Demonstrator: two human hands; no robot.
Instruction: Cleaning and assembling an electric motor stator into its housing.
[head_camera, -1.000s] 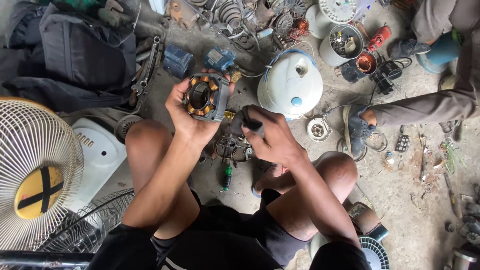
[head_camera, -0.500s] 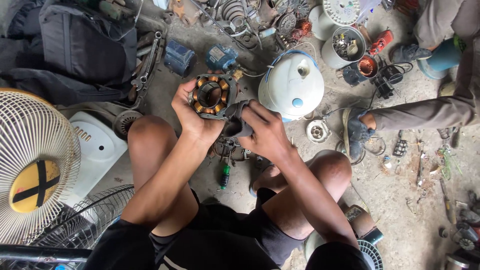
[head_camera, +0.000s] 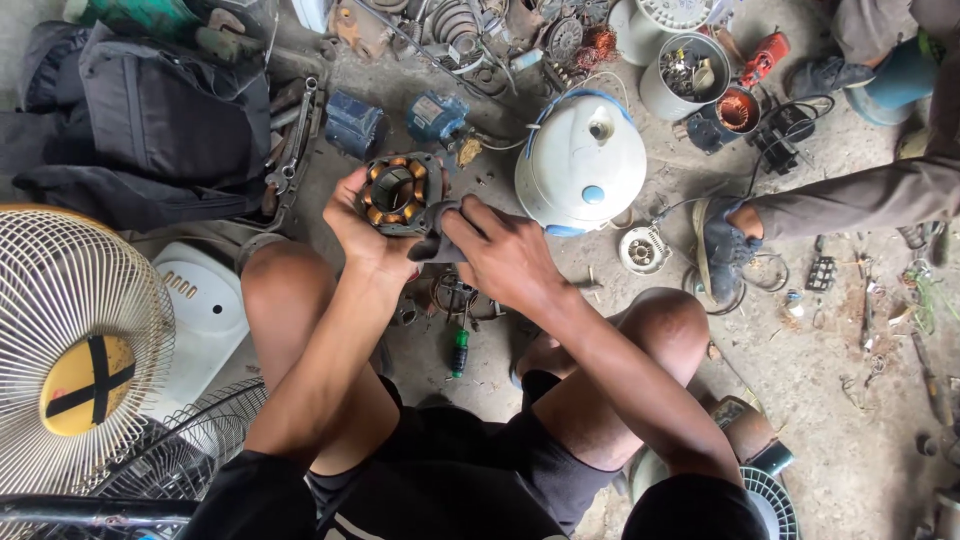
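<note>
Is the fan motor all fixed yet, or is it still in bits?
Still in bits. Done: the fan grille is off and lies by the left knee. In hand: the left hand holds the bare motor stator, copper coils showing, while the right hand grips something dark against it. Left: nothing is reassembled; a screwdriver lies on the ground.

both hands raised together, left hand (head_camera: 362, 228) fingers curled gripping, right hand (head_camera: 495, 250) clenched alongside.

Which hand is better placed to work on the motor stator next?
Right. The left hand grips and steadies the motor stator, while the right hand rests at its edge with a dark cloth-like piece, freer to move.
</note>
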